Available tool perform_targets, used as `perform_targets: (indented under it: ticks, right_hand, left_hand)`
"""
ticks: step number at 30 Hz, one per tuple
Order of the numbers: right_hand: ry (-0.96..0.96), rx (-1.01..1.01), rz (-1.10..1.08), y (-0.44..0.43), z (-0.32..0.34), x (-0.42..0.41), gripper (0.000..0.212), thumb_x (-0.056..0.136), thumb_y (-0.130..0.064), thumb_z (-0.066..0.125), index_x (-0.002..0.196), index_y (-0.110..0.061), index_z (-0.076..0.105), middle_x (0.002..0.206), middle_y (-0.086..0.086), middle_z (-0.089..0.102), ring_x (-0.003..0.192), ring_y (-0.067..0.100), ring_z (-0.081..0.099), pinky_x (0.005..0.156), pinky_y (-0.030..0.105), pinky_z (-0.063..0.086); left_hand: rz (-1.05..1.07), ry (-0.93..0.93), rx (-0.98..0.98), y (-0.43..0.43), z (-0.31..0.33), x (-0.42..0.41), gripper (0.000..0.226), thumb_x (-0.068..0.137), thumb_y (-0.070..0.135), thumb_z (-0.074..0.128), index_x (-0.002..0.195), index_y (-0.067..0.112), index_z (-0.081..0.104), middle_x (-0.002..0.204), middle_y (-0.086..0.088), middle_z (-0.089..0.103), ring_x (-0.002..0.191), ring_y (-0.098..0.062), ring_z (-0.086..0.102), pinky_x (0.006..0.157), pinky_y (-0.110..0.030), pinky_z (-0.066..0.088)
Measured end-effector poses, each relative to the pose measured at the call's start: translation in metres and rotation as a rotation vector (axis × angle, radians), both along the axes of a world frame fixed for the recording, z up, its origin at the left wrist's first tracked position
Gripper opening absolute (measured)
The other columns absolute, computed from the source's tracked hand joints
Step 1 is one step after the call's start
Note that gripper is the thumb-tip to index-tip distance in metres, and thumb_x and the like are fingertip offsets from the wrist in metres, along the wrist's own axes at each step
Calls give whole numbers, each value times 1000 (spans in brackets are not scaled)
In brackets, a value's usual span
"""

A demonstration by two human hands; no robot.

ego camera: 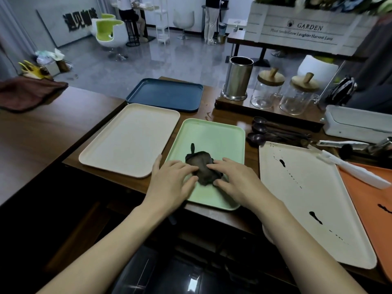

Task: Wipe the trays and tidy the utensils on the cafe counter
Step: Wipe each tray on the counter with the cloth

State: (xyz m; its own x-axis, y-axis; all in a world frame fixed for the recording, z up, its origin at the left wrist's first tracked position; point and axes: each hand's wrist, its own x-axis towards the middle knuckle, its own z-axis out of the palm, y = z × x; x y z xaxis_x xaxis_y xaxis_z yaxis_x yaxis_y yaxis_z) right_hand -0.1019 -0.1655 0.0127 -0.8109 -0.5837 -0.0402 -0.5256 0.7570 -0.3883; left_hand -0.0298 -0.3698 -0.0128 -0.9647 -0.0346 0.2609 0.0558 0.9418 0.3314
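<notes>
In the head view, a crumpled dark wiping cloth (pixel 201 169) lies on the near half of a pale green rectangular plastic tray (pixel 214 136) at the middle of the wooden counter. The left hand (pixel 171 183) and the right hand (pixel 235 181) both rest on the cloth. Their fingers are loosely spread and laid flat over it, pressing rather than gripping, and the left thumb reaches out toward the tray's left rim.

A dark streak (pixel 192 147) sits just beyond the cloth; whether it is spill or a loose end of cloth cannot be told.

The step in hand looks like wiping the green tray. To do it well, the person should likely keep even pressure, push the cloth far across that streak and work out to the rims. One hand may need to steady the tray, whose near edge overhangs the counter.

The white tray (pixel 307 187) on the right, marked with dark drips, appears unwiped. The dark wooden spoons (pixel 275 132) lie loose beyond it, near the steel cylinder holder (pixel 238 78).
</notes>
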Motion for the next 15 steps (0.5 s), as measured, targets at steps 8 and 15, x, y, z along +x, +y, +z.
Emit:
perform_targets:
  ticks: [8, 15]
  right_hand:
    - [152, -258, -134, -13, 7, -1, 26, 93, -39, 60, 118, -39, 68, 100, -12, 75, 89, 14, 67, 77, 32, 48]
    - [-186, -678, -170, -22, 25, -10, 21, 94, -38, 60, 87, -23, 73, 76, -2, 72, 74, 14, 68, 81, 49, 55]
  left_hand:
    - [21, -81, 131, 4, 13, 1, 72, 84, 78, 42, 145, 40, 52, 135, 14, 64, 129, -11, 54, 122, -48, 16]
    - [172, 5, 330, 4, 36, 1, 41, 89, 45, 67, 130, 44, 58, 115, 12, 73, 108, -19, 66, 91, -38, 50]
